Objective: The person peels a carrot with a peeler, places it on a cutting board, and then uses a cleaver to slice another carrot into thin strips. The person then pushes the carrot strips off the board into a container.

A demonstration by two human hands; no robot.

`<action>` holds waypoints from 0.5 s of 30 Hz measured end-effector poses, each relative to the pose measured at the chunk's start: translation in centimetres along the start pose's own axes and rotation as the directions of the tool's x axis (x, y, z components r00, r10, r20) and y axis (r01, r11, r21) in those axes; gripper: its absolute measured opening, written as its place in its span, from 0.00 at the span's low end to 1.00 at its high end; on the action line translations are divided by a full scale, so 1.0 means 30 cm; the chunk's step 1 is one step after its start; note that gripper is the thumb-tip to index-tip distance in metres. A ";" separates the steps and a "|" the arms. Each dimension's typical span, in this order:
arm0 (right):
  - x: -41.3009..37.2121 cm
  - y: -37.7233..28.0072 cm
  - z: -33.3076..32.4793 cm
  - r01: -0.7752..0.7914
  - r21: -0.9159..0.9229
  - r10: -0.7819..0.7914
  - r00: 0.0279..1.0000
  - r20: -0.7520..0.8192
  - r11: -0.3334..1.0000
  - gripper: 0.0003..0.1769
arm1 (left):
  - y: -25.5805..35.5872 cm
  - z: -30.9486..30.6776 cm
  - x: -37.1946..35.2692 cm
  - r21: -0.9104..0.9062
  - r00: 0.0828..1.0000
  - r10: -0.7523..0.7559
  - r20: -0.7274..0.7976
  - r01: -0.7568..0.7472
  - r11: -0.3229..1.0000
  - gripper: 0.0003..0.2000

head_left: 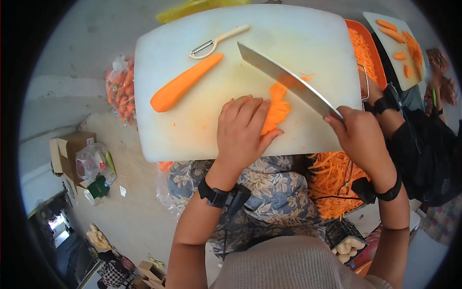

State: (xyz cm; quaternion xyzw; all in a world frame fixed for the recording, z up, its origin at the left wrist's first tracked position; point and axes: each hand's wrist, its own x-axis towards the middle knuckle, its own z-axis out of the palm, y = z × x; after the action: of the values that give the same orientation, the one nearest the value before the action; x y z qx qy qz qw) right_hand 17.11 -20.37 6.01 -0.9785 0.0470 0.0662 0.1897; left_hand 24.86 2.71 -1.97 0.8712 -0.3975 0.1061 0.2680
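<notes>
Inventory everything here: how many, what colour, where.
Cutting board: one, white, centre
Peeled carrot: one, orange, board's left
Peeler: one, cream, above carrot
Carrot slices: several, orange, mid-board
Cleaver: one, silver, right of slices
Tray of shreds: one, orange, upper right
Shred heap: one, orange, lower right
Second board: one, white, upper right
Carrot bag: one, clear, left
Cardboard boxes: at least two, brown, left
Co-worker: one, black clothes, right
Left hand: one, black wristband, on slices
Right hand: one, black wristband, gripping cleaver
</notes>
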 end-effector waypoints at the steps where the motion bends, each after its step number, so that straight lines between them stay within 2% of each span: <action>1: 0.011 0.006 -0.007 0.000 -0.022 -0.001 1.000 -0.029 1.000 0.18 | -0.002 0.005 -0.001 -0.005 1.000 0.008 -0.019 -0.008 1.000 0.26; 3: 0.035 0.017 -0.011 -0.005 -0.083 -0.002 0.996 -0.088 0.997 0.19 | -0.002 0.012 -0.002 -0.002 1.000 0.006 -0.030 -0.007 1.000 0.25; 6: 0.082 0.030 -0.005 -0.005 -0.167 -0.011 0.996 -0.092 0.986 0.19 | -0.004 0.015 -0.001 0.007 0.999 0.003 -0.045 -0.003 1.000 0.24; 10: 0.076 0.039 -0.007 0.086 -0.200 -0.091 0.996 -0.016 0.976 0.17 | -0.014 0.026 -0.009 0.013 0.997 -0.010 -0.076 0.011 1.000 0.24; 15: -0.005 0.039 -0.031 0.109 -0.186 -0.097 0.993 0.073 0.977 0.15 | -0.012 0.020 -0.008 0.014 0.995 -0.040 -0.092 0.042 0.999 0.24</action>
State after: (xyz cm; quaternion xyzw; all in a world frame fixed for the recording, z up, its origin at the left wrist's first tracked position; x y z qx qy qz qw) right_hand 16.92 -21.80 6.46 -0.9906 -0.0162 0.0915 0.1002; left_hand 24.94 2.74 -2.70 0.8755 -0.3658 0.1437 0.2811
